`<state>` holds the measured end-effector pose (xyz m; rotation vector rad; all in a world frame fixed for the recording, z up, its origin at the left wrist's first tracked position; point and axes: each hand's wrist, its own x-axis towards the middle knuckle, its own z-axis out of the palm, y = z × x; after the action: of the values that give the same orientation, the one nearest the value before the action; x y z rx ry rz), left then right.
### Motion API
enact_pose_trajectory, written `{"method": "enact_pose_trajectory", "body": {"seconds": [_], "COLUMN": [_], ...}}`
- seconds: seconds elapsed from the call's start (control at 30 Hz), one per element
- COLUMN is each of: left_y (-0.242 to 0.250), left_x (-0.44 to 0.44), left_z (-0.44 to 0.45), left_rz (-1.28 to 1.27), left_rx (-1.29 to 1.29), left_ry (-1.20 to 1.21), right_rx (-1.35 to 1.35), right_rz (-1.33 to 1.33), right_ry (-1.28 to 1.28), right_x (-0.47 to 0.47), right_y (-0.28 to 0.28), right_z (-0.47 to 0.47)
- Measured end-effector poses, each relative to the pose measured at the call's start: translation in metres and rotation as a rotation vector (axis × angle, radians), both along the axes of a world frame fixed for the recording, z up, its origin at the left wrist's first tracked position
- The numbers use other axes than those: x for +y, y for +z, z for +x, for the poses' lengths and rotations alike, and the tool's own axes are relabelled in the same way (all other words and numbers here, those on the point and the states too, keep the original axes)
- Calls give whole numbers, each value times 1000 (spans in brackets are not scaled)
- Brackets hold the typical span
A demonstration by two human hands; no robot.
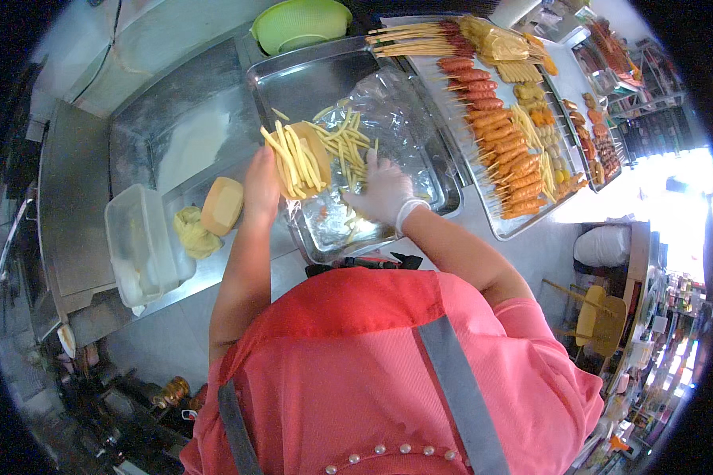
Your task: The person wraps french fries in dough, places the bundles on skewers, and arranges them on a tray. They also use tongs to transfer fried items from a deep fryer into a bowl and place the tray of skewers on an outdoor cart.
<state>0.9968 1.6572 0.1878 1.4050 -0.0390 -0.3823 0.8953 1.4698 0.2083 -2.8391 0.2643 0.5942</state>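
Note:
My left hand (261, 185) holds a brown paper food tray (324, 157) filled with pale French fries (296, 161), tilted over the left side of a large metal tray (309, 63). My right hand (380, 185), in a clear disposable glove, is spread low over the same metal tray, beside a loose pile of fries (346, 139). Its fingertips touch or nearly touch the fries; whether it pinches any is unclear. Crumpled clear plastic (392, 110) lines much of the metal tray, and a few fries lie near my right hand.
Right of the metal tray stands a tray of skewered sausages (496, 136) and other skewered food, with a smaller one (600, 139) beyond. A green colander (302, 25) sits behind. At left are a clear plastic container (142, 243), a yellowish crumpled bundle (196, 233) and stacked paper trays (223, 206).

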Motion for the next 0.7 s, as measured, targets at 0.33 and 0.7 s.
{"method": "enact_pose_trajectory", "body": {"seconds": [0.33,0.7], "left_y": [-5,-34], "left_x": [-1,-26], "left_z": [3,14], "left_rz": [73,282], "left_rx": [-133,-283], "left_ry": [18,-86], "right_rx": [-100,-430], "right_rz": [205,1085], "right_ry": [57,-334], "right_x": [0,-54], "right_y": [5,20], "right_z": [-6,19]}}
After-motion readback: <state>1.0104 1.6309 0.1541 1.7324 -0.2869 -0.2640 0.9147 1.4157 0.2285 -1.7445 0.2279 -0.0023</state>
